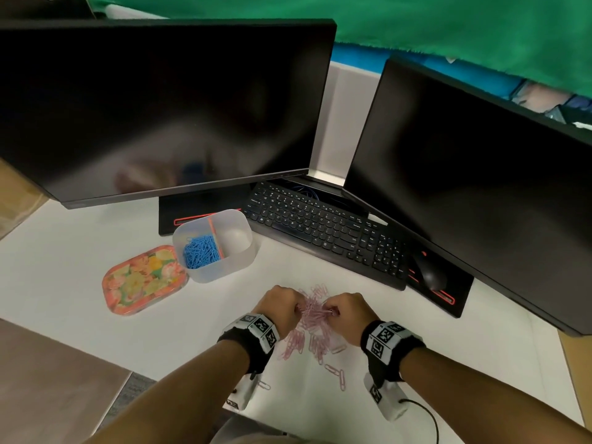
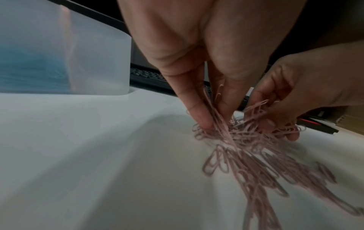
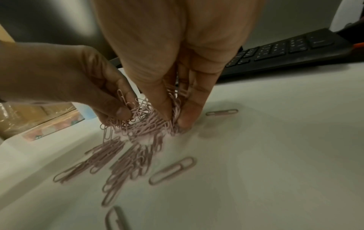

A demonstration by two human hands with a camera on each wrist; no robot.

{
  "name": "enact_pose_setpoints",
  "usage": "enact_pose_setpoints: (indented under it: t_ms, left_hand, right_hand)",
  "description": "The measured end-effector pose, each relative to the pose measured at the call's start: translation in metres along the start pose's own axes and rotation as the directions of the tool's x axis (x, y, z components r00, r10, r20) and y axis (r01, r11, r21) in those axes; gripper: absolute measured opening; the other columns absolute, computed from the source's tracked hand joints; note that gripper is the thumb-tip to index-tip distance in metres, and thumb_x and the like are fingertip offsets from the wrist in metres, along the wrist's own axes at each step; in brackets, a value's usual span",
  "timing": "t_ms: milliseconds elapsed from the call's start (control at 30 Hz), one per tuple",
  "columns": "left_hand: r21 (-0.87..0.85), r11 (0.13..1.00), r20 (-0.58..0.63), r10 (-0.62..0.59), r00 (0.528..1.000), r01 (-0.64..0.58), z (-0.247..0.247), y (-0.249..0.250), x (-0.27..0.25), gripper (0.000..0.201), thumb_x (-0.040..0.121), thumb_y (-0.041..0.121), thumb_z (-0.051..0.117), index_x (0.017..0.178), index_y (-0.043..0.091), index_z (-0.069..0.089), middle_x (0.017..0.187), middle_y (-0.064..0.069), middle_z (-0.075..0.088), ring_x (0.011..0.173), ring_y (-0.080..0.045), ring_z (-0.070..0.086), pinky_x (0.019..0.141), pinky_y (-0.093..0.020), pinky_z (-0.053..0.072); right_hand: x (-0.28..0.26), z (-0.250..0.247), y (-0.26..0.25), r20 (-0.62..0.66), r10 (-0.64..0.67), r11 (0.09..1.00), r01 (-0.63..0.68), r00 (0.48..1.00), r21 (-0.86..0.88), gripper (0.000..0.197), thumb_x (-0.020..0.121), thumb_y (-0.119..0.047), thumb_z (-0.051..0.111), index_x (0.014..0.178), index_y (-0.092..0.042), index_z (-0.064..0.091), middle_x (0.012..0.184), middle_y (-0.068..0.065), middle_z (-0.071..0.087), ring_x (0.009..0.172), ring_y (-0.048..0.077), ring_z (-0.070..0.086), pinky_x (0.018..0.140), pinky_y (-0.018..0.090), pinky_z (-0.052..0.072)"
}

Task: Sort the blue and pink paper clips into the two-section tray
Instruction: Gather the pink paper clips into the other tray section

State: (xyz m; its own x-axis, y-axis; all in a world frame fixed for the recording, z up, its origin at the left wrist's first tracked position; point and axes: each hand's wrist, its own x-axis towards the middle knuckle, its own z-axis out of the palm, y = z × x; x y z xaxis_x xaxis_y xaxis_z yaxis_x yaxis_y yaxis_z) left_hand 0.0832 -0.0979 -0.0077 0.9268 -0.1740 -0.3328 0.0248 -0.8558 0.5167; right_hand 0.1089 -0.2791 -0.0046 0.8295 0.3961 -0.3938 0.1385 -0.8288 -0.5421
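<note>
Pinching pink clips [image 1: 315, 310] between them, left hand [image 1: 282, 307] and right hand [image 1: 347, 312] both clamp tangled bunches; interlocked clips below could snag and scatter short of the tray [image 1: 237, 254].

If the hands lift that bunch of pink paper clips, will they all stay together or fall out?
Some will probably drop: the pink paper clips hang in a loose tangle from the left hand and right hand. Hooked ones may dangle along. They look thin and light.
</note>
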Motion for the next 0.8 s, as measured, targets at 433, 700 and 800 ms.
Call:
enact_pose_setpoints:
  t_ms: [433,700,800]
  left_hand:
    - [-0.173,0.985,-0.135,-0.014,0.991,-0.01,-0.066,-0.002,-0.023,0.017,0.085,0.017,0.066,0.098,0.022,0.076,0.093,0.006,0.074,0.084,-0.011,0.066,0.078,-0.018,0.05]
    - [-0.274,0.947,-0.279,-0.248,0.928,0.17,-0.141,-0.034,-0.008,0.008,0.083,0.017,0.071,0.079,0.016,0.077,0.069,0.0,0.071,0.07,-0.017,0.066,0.069,-0.023,0.051]
    - [-0.203,0.938,-0.311,-0.332,0.891,0.28,-0.159,-0.04,0.008,0.012,0.086,0.023,0.067,0.082,0.019,0.077,0.079,0.001,0.073,0.074,-0.008,0.064,0.073,-0.017,0.046]
  right_hand:
    - [0.002,-0.019,-0.005,0.104,0.13,0.972,-0.148,0.986,0.184,0.018,0.081,-0.002,0.064,0.09,-0.013,0.074,0.067,-0.007,0.065,0.058,0.008,0.063,0.052,0.012,0.047]
    - [0.017,-0.034,-0.038,0.169,0.128,0.89,-0.188,0.977,0.415,0.014,0.075,-0.009,0.077,0.079,-0.021,0.072,0.086,0.004,0.073,0.077,0.018,0.07,0.071,0.031,0.06]
    - [0.024,-0.038,-0.054,0.173,0.118,0.877,-0.185,0.978,0.443,0.013,0.075,-0.011,0.076,0.084,-0.02,0.073,0.088,-0.001,0.074,0.085,0.021,0.071,0.075,0.036,0.06]
